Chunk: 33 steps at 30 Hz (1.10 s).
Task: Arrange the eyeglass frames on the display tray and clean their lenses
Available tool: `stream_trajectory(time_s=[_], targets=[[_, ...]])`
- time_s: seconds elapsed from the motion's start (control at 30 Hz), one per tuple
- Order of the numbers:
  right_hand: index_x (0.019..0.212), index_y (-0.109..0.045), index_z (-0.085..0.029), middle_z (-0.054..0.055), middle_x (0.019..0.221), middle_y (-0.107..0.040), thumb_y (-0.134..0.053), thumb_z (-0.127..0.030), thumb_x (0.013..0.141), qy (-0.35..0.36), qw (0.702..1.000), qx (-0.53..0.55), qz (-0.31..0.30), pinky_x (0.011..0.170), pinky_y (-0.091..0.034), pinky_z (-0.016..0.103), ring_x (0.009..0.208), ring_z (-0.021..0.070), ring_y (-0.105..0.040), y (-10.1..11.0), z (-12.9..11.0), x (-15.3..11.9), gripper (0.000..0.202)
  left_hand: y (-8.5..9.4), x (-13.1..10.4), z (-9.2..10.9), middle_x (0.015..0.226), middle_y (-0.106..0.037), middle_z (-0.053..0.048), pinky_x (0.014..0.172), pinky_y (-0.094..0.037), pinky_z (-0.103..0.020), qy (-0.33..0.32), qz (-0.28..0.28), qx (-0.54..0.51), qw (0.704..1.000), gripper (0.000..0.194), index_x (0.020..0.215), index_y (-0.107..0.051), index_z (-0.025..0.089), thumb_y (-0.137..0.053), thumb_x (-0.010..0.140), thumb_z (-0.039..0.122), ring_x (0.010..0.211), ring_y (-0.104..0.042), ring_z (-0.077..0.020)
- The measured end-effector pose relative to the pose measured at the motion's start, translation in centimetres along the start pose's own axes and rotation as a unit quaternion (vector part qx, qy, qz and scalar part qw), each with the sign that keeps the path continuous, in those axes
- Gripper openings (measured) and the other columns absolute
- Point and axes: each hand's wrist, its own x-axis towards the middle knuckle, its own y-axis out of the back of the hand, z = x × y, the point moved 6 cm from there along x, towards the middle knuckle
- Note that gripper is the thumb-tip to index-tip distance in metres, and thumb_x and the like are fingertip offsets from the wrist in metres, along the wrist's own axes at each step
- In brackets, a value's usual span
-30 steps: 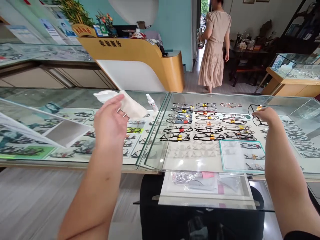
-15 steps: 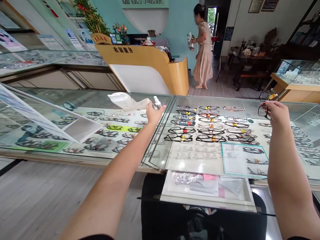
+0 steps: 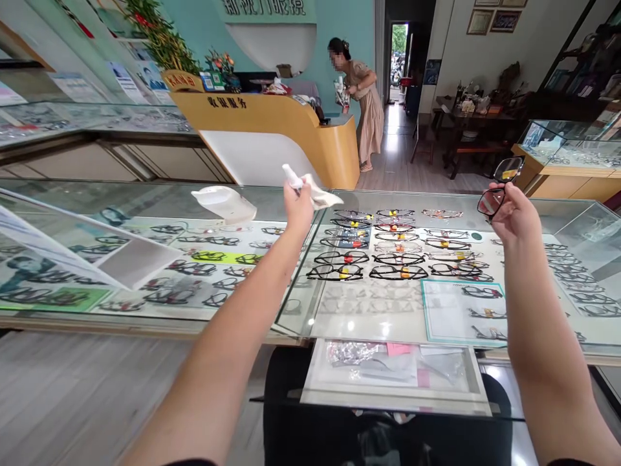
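Observation:
My left hand (image 3: pixel 297 204) is closed around a small white bottle (image 3: pixel 292 176) and a pale cloth (image 3: pixel 321 195), raised over the glass counter (image 3: pixel 349 327). To its left, a white scoop-shaped container (image 3: pixel 226 203) lies on the glass. My right hand (image 3: pixel 517 212) pinches a pair of dark-framed eyeglasses (image 3: pixel 491 202) above the counter's right part, one lens higher than the other. Between my hands, rows of eyeglasses (image 3: pixel 398 257) with small coloured tags lie on the display.
An open drawer (image 3: pixel 395 404) with plastic bags juts out below the counter. A white tilted stand (image 3: pixel 140 262) is at left. Beyond stands a yellow reception desk (image 3: pixel 272 113), with a person (image 3: pixel 371 97) leaning beside it, holding something. A teal-edged sheet (image 3: pixel 446 310) lies nearer me.
My left hand has lifted the cloth off the counter along with the bottle. My right hand has turned the eyeglasses and shifted left. The person has moved left and bent toward the desk.

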Motion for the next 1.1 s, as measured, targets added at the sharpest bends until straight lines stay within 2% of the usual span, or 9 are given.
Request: stream_trajectory(time_s=[0.13, 0.23, 0.33, 0.47, 0.57, 0.63, 0.8, 0.87, 1.1], targets=[[0.089, -0.054, -0.028, 0.004, 0.104, -0.075, -0.070, -0.041, 0.088, 0.017, 0.997, -0.039, -0.071, 0.088, -0.063, 0.036, 0.107, 0.0206, -0.073, -1.8, 0.9, -0.7, 0.021, -4.4, -4.6, 3.7, 0.071, -0.048, 0.004, 0.056, -0.043, -0.025, 0.063, -0.157, -0.194, 0.966, 0.024, 0.086, -0.053, 0.024, -0.073, 0.073, 0.031, 0.059, -0.050, -0.0125], [0.086, -0.054, -0.028, 0.001, 0.097, -0.075, -0.081, -0.054, 0.082, 0.019, 0.989, -0.043, -0.141, 0.088, -0.066, 0.040, 0.107, 0.0226, -0.074, -3.4, 1.9, -1.5, 0.038, -6.7, -9.3, 6.4, 0.061, -0.041, 0.004, 0.049, -0.036, -0.024, 0.102, -0.298, -0.250, 0.915, 0.040, 0.072, -0.050, 0.023, -0.072, 0.080, 0.055, 0.050, -0.042, -0.0102], [0.085, -0.058, -0.027, -0.001, 0.093, -0.075, -0.092, -0.055, 0.074, -0.026, 0.975, 0.008, -0.221, 0.089, -0.069, 0.040, 0.096, 0.0190, -0.074, -5.3, 3.1, -3.0, 0.046, -7.5, -13.2, 7.8, 0.055, -0.039, 0.003, 0.046, -0.038, -0.027, 0.156, -0.402, -0.242, 0.869, 0.074, 0.062, -0.043, 0.024, -0.048, 0.086, 0.093, 0.046, -0.043, -0.0115], [0.083, -0.061, -0.025, -0.003, 0.095, -0.076, -0.099, -0.046, 0.071, -0.097, 0.957, 0.064, -0.267, 0.093, -0.068, 0.037, 0.094, 0.0145, -0.073, -7.5, 4.3, -5.5, 0.046, -7.6, -15.6, 8.3, 0.048, -0.035, 0.001, 0.041, -0.034, -0.027, 0.190, -0.473, -0.246, 0.824, 0.088, 0.053, -0.036, 0.024, -0.035, 0.075, 0.110, 0.042, -0.042, -0.0122], [0.081, -0.061, -0.024, -0.002, 0.095, -0.076, -0.100, -0.043, 0.072, -0.139, 0.944, 0.077, -0.288, 0.092, -0.067, 0.035, 0.093, 0.0137, -0.072, -9.0, 5.2, -7.5, 0.044, -7.5, -16.0, 7.7, 0.045, -0.032, 0.001, 0.038, -0.029, -0.028, 0.192, -0.498, -0.244, 0.810, 0.090, 0.050, -0.035, 0.025, -0.032, 0.069, 0.113, 0.041, -0.039, -0.0124], [0.080, -0.060, -0.023, -0.001, 0.094, -0.077, -0.099, -0.043, 0.073, -0.161, 0.934, 0.075, -0.310, 0.090, -0.065, 0.034, 0.090, 0.0141, -0.071, -10.0, 5.9, -8.9, 0.044, -7.5, -15.9, 7.0, 0.045, -0.032, 0.001, 0.039, -0.027, -0.029, 0.179, -0.498, -0.223, 0.818, 0.090, 0.050, -0.036, 0.025, -0.031, 0.070, 0.113, 0.039, -0.035, -0.0116], [0.079, -0.061, -0.023, 0.001, 0.092, -0.078, -0.097, -0.045, 0.076, -0.175, 0.923, 0.053, -0.337, 0.086, -0.060, 0.032, 0.083, 0.0143, -0.069, -11.3, 7.2, -11.4, 0.043, -7.1, -14.9, 6.5, 0.047, -0.034, 0.002, 0.048, -0.028, -0.031, 0.025, -0.429, -0.095, 0.898, 0.085, 0.049, -0.044, 0.023, -0.044, 0.080, 0.103, 0.045, -0.032, -0.0104], [0.079, -0.062, -0.022, 0.001, 0.093, -0.078, -0.097, -0.045, 0.077, -0.175, 0.922, 0.043, -0.342, 0.089, -0.058, 0.031, 0.087, 0.0143, -0.070, -11.4, 7.4, -12.0, 0.042, -7.0, -14.9, 6.7, 0.049, -0.037, 0.001, 0.054, -0.030, -0.033, -0.031, -0.399, -0.037, 0.916, 0.084, 0.047, -0.042, 0.023, -0.044, 0.083, 0.099, 0.050, -0.035, -0.0118], [0.079, -0.065, -0.023, 0.000, 0.092, -0.079, -0.096, -0.047, 0.078, -0.181, 0.912, 0.044, -0.366, 0.091, -0.056, 0.031, 0.088, 0.0147, -0.071, -11.8, 7.5, -12.8, 0.039, -7.2, -15.6, 6.6, 0.054, -0.041, -0.001, 0.061, -0.032, -0.035, -0.060, -0.395, 0.023, 0.917, 0.077, 0.051, -0.039, 0.025, -0.039, 0.087, 0.092, 0.057, -0.039, -0.0162]])
